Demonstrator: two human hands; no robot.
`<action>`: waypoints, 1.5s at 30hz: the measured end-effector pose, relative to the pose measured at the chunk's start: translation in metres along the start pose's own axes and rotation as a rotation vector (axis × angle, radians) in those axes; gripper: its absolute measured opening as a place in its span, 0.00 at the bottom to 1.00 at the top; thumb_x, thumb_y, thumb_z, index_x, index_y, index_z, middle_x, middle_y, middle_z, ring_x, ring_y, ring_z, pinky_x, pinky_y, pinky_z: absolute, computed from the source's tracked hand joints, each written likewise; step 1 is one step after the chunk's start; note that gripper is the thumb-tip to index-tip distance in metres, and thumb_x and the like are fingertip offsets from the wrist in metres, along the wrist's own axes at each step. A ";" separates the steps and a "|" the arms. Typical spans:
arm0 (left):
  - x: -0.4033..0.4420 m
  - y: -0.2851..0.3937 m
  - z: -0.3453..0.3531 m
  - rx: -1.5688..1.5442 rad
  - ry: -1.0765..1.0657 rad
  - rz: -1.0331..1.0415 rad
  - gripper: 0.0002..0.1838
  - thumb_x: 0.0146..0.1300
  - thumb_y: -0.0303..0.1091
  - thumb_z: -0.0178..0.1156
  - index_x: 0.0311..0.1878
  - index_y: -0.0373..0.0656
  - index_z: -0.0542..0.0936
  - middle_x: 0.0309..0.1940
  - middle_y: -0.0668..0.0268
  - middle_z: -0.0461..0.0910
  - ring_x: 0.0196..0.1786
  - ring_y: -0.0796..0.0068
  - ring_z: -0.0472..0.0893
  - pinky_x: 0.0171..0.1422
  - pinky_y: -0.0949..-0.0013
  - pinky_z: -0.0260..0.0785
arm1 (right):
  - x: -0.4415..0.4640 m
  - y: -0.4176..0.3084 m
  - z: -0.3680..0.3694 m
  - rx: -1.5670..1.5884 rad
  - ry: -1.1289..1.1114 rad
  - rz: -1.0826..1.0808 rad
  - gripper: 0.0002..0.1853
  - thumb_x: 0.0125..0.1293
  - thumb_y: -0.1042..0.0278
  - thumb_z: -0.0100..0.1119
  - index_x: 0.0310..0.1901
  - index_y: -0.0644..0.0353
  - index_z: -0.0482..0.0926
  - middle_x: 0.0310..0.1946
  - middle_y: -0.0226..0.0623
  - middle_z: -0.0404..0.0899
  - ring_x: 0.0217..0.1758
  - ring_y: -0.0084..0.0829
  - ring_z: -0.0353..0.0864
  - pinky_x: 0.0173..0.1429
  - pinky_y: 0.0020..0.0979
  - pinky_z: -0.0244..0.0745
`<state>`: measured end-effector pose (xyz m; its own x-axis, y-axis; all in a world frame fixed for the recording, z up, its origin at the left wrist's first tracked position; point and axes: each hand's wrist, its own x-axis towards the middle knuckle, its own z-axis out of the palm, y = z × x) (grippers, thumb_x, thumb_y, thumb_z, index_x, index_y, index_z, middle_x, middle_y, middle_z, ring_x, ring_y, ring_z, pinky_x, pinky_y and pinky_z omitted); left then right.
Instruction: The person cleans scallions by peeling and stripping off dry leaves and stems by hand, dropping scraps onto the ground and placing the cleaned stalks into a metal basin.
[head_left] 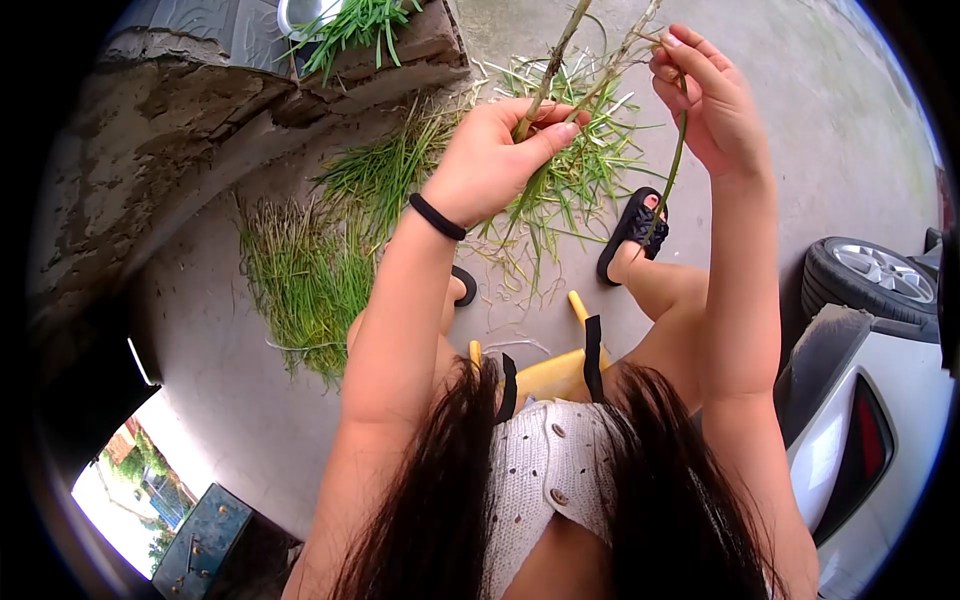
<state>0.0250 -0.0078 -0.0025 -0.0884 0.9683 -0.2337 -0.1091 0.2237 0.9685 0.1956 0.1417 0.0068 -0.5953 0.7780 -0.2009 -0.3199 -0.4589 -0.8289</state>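
The single camera looks forward and steeply down from the head, at close range. Its wide, curved field places the knitted top [522, 462] bottom centre, the left hand [497, 157] upper centre, the right hand [718, 108] upper right.

Soft daylight spreads over the pale floor [835, 130], with only faint shadows, while the opening [112, 500] at lower left burns out to white beside deep darkness. A pale sheen lies on the car [905, 375]. Wide-angle distortion bends the edges inside a rounded black border.
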 end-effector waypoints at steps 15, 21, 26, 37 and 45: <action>0.005 -0.001 0.000 -0.208 0.071 -0.149 0.13 0.63 0.31 0.56 0.48 0.36 0.74 0.35 0.70 0.78 0.23 0.89 0.62 0.27 0.84 0.55 | -0.002 -0.009 -0.030 -0.974 0.341 -0.294 0.16 0.65 0.59 0.54 0.42 0.65 0.81 0.34 0.32 0.81 0.37 0.21 0.77 0.42 0.26 0.69; 0.009 -0.004 0.012 -0.289 0.095 -0.108 0.10 0.63 0.34 0.57 0.43 0.38 0.77 0.34 0.71 0.78 0.23 0.91 0.62 0.26 0.85 0.54 | -0.008 0.020 0.024 -0.849 -0.023 -0.010 0.18 0.59 0.56 0.62 0.37 0.68 0.80 0.27 0.33 0.80 0.33 0.19 0.76 0.38 0.23 0.69; 0.009 -0.003 0.013 -0.284 0.072 -0.112 0.09 0.63 0.35 0.56 0.40 0.39 0.77 0.30 0.73 0.76 0.22 0.90 0.61 0.26 0.85 0.52 | -0.013 0.021 0.037 -0.755 -0.090 0.035 0.14 0.57 0.61 0.64 0.35 0.68 0.80 0.25 0.30 0.80 0.30 0.17 0.75 0.34 0.19 0.68; 0.005 0.002 -0.001 -0.566 -0.180 -0.164 0.13 0.68 0.39 0.49 0.41 0.39 0.75 0.26 0.76 0.72 0.21 0.91 0.59 0.25 0.86 0.51 | -0.006 0.027 0.023 -0.636 -0.150 -0.168 0.08 0.59 0.68 0.61 0.34 0.65 0.80 0.27 0.28 0.79 0.30 0.15 0.72 0.34 0.20 0.67; -0.002 0.006 -0.001 -0.470 -0.229 -0.211 0.13 0.68 0.39 0.49 0.39 0.39 0.76 0.26 0.76 0.72 0.21 0.91 0.59 0.25 0.87 0.51 | 0.008 0.014 0.005 -0.925 0.356 -0.583 0.07 0.59 0.67 0.62 0.33 0.61 0.81 0.25 0.28 0.80 0.23 0.15 0.70 0.28 0.18 0.65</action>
<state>0.0237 -0.0081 0.0039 0.1944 0.9190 -0.3430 -0.5354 0.3924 0.7479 0.1830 0.1399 -0.0037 -0.2458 0.9132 0.3249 0.2733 0.3869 -0.8807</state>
